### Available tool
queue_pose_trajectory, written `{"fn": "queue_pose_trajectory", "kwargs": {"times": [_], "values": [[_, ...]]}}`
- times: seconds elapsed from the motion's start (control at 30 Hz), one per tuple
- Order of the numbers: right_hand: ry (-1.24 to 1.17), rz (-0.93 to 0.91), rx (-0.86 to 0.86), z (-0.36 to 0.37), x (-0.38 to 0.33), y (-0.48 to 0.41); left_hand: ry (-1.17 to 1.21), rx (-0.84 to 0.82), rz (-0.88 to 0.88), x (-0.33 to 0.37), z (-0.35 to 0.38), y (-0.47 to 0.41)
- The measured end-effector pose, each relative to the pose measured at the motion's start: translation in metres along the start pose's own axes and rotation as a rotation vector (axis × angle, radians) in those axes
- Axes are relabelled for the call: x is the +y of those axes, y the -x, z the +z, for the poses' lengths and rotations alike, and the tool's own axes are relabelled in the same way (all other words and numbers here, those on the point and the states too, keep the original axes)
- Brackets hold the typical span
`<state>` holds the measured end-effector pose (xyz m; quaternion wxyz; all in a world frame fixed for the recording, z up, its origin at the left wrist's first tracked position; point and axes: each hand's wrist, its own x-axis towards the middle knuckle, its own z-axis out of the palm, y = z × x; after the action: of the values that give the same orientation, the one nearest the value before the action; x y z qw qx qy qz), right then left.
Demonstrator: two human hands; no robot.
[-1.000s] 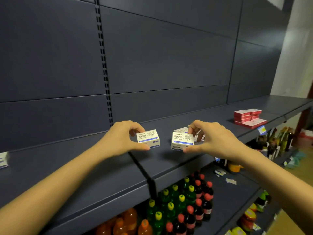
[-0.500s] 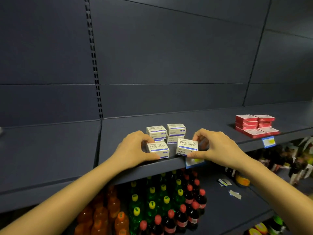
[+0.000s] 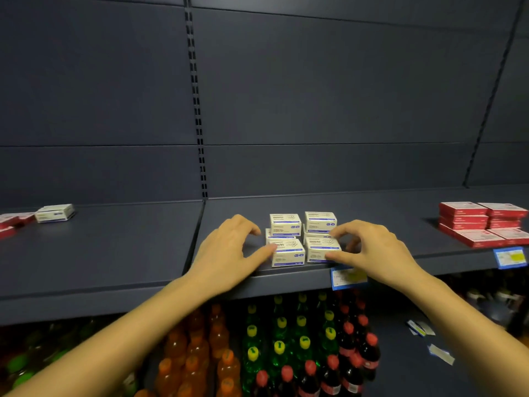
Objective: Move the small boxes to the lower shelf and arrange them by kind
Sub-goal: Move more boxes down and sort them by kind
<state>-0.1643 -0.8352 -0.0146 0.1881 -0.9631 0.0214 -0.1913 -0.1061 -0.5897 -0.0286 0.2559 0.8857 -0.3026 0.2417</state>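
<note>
Several small white boxes with blue print form a tight group on the dark shelf (image 3: 114, 253). Two of them (image 3: 284, 223) sit at the back on top of others. The front-left white box (image 3: 289, 255) stands near the shelf edge, and the thumb of my left hand (image 3: 229, 253) touches its left side while the fingers curl clear of it. My right hand (image 3: 378, 253) pinches the front-right white box (image 3: 322, 245), thumb on its front face and forefinger over its top. Both front boxes rest on the shelf.
Stacked red boxes (image 3: 481, 224) sit at the shelf's right end. A lone white box (image 3: 55, 213) and more red boxes (image 3: 11, 222) lie far left. Blue price tags (image 3: 347, 277) hang on the front edge. Drink bottles (image 3: 280, 345) fill the shelf below.
Both hands carried a white box each to the right and set them down in front of the group. My left fingers have come off their box.
</note>
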Motion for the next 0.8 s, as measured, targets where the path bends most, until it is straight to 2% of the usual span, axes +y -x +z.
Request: {"fn": "queue_pose_trajectory", "kwargs": {"times": [0.17,0.53,0.8], "values": [[-0.106,-0.142,0.1,-0.007,-0.039,-0.007,-0.247,-0.039,-0.048,-0.032,-0.039,0.016],[-0.033,-0.452,-0.106,0.072,-0.187,-0.047,-0.473,-0.046,-0.367,-0.127,-0.145,0.096],[-0.084,-0.548,-0.187,0.135,-0.29,-0.069,-0.514,0.002,-0.503,-0.21,-0.211,0.142]]}}
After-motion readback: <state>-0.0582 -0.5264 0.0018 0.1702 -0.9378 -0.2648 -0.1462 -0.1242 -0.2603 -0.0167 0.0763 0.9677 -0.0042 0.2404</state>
